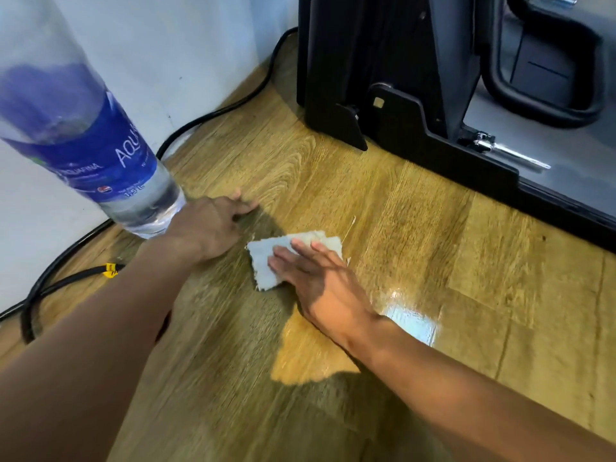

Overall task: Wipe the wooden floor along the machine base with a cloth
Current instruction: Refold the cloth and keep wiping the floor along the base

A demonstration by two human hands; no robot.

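A small white cloth [266, 261] lies flat on the wooden floor [416, 248], some way in front of the black machine base [410, 141]. My right hand [316, 278] presses down on the cloth with flat, spread fingers covering its right half. My left hand [213, 225] rests on the floor just left of the cloth, fingers apart and bent, holding nothing. A wet, shiny patch [413, 315] shows on the boards to the right of my right wrist.
A large clear water bottle [100, 151] with a blue label stands by the white wall [166, 45], touching my left wrist area. A black cable [206, 118] runs along the wall's foot, with a yellow tag [111, 270] at left. The machine's metal latch [500, 151] juts out.
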